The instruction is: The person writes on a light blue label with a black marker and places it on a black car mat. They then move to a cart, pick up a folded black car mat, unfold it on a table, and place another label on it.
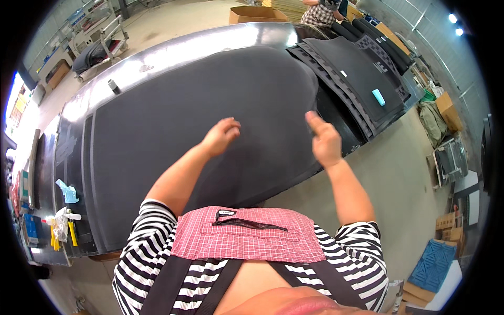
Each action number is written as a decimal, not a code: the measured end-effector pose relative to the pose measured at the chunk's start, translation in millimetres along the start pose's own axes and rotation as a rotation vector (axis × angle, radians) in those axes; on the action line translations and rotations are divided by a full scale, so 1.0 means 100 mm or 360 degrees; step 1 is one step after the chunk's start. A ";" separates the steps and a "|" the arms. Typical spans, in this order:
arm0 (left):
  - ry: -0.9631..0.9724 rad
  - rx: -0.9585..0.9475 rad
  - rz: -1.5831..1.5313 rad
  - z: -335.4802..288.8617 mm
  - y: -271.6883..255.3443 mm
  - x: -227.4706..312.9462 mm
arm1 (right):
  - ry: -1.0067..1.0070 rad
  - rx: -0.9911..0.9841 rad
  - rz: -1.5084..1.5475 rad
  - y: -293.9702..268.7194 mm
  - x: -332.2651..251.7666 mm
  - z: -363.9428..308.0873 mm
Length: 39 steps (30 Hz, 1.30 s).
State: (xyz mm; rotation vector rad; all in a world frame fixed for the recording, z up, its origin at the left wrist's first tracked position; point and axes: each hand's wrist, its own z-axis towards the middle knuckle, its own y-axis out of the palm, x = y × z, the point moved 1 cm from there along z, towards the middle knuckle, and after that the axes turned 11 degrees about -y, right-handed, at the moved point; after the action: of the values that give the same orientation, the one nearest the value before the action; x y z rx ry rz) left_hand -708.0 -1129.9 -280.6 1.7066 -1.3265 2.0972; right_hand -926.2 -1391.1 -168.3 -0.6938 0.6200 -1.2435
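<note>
A large dark grey sheet (173, 110) with a rounded right end lies spread over a long black table (71, 152). Over its middle hovers my left hand (223, 136), fingers loosely bent and apart, with nothing visible in them. My right hand (326, 142) is at the sheet's right edge, its fingers folded in and one digit pointing away from me. Whatever it may hold is hidden by the hand. Beyond it, several stacked dark mats (352, 79) with checkered borders lie at the table's right end, a light blue object (378, 97) on top.
A small grey cylinder (113, 86) stands near the far left edge. At the near left lie a crumpled blue cloth (68, 192) and yellow-handled tools (73, 233). Another person (318, 14) is beyond the table, beside a cardboard box (257, 14). A cart (102, 50) stands far left.
</note>
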 end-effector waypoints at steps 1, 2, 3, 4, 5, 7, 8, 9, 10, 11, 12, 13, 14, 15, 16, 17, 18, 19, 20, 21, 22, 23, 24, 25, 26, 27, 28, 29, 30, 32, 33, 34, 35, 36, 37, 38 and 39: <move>-0.0367 -0.0079 -0.0598 0.28 0.02 -0.10 | -0.0221 -0.0096 -0.0105 -0.02 -0.19 0.06; -0.0196 0.0105 -0.0837 0.50 0.02 -0.16 | -0.0333 -0.0168 -0.0125 0.00 -0.28 0.04; -0.0399 0.0112 -0.0799 0.67 -0.07 0.04 | -0.0418 -0.0230 -0.0146 0.01 -0.35 0.00; -0.0318 0.0104 -0.0937 0.76 -0.13 0.27 | -0.0455 -0.0349 -0.0098 -0.02 -0.44 0.00; -0.0262 0.0057 -0.1001 0.87 -0.18 0.46 | -0.0529 -0.0400 -0.0073 0.02 -0.48 -0.01; -0.0207 0.0123 -0.0844 1.03 -0.13 0.99 | -0.0627 -0.0470 0.0017 0.03 -0.54 0.03; -0.0178 0.0196 -0.0553 1.09 -0.07 1.25 | -0.0668 -0.0508 0.0047 0.02 -0.57 0.08; -0.0140 0.0261 -0.0255 1.19 0.00 1.54 | -0.0691 -0.0494 0.0144 0.03 -0.56 0.10; -0.0107 0.0316 0.0056 1.29 0.08 1.81 | -0.0703 -0.0473 0.0251 0.04 -0.54 0.11; -0.0175 0.0220 0.0253 1.36 0.13 2.04 | -0.0672 -0.0465 0.0359 0.01 -0.52 0.18; -0.0254 0.0108 0.0438 1.43 0.23 2.24 | -0.0662 -0.0451 0.0540 -0.01 -0.40 0.19; -0.0321 -0.0019 0.0617 1.52 0.33 2.35 | -0.0639 -0.0439 0.0710 -0.04 -0.23 0.24; -0.0305 0.0011 0.0541 1.64 0.33 2.27 | -0.0659 -0.0420 0.0891 -0.04 -0.05 0.35; -0.0293 0.0045 0.0465 1.74 0.31 2.09 | -0.0637 -0.0490 0.1250 -0.14 0.21 0.45; -0.0269 0.0071 0.0389 1.81 0.27 1.98 | -0.0461 -0.0478 0.1814 0.01 0.55 0.41; -0.0332 0.0040 0.0178 1.79 0.27 2.05 | 0.0211 -0.0303 0.2912 0.30 0.95 0.28; -0.0345 0.0017 0.0047 1.82 0.28 2.06 | 0.0519 0.0067 0.2737 0.47 1.27 0.27; -0.0388 0.0004 -0.0090 1.81 0.30 2.01 | 0.0864 0.0079 0.2359 0.67 1.57 0.35; -0.0405 0.0019 -0.0096 1.75 0.32 2.06 | 0.1121 -0.0010 0.2280 0.96 1.87 0.42; -0.0428 0.0040 -0.0099 1.68 0.33 2.11 | 0.1323 -0.0070 0.2461 1.25 2.12 0.55; -0.0452 0.0064 -0.0108 1.61 0.33 2.16 | 0.1486 -0.0089 0.2727 1.47 2.34 0.71; -0.0323 0.0129 -0.0093 1.56 0.32 2.15 | 0.1523 -0.0076 0.2929 1.76 2.57 0.87; -0.0215 0.0209 -0.0077 1.46 0.28 2.10 | 0.1543 -0.0076 0.2969 1.93 2.64 1.10; -0.0217 0.0248 -0.0083 1.38 0.27 2.10 | 0.1592 -0.0075 0.3044 2.11 2.76 1.31; -0.0211 0.0283 -0.0091 1.30 0.25 2.12 | 0.1641 -0.0067 0.3112 2.29 2.87 1.51; -0.0209 0.0334 -0.0100 1.20 0.22 2.17 | 0.1743 -0.0067 0.3098 2.43 2.90 1.75; -0.0231 0.0345 -0.0168 1.10 0.20 2.24 | 0.1841 -0.0058 0.3077 2.56 2.87 1.99; -0.0250 0.0355 -0.0241 1.00 0.19 2.31 | 0.1941 -0.0048 0.3048 2.67 2.84 2.21; -0.0265 0.0358 -0.0311 0.91 0.19 2.35 | 0.1759 0.0025 0.3056 2.75 2.83 2.43; -0.0303 0.0374 -0.0364 0.75 0.17 2.30 | 0.1395 0.0131 0.3066 2.86 2.70 2.86; -0.0313 0.0358 -0.0429 0.74 0.16 2.31 | 0.1485 0.0162 0.2796 2.85 2.74 3.07; -0.0340 0.0353 -0.0503 0.73 0.18 2.31 | 0.1567 0.0166 0.2528 2.83 2.73 3.25; -0.0309 0.0313 -0.0633 0.75 0.21 2.28 | 0.1121 0.0474 0.2822 2.81 2.70 3.41; -0.0272 0.0262 -0.0758 0.81 0.25 2.25 | 0.0593 0.0718 0.2410 2.71 2.80 3.55; -0.0122 0.0134 -0.0926 0.94 0.31 2.23 | 0.0274 0.0486 0.1664 2.57 3.10 3.72; -0.0102 0.0125 -0.0996 1.02 0.37 2.12 | 0.0045 0.0550 0.0807 2.46 2.85 3.76; -0.0128 0.0096 -0.0970 1.14 0.45 2.10 | -0.0191 -0.0017 0.0739 2.29 2.83 3.83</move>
State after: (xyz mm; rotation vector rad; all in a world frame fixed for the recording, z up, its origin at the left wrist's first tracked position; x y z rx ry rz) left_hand -725.1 -1320.5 -130.2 1.9197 -0.6338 1.7366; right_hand -434.9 -1576.2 -108.5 -0.5856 0.6440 -0.7637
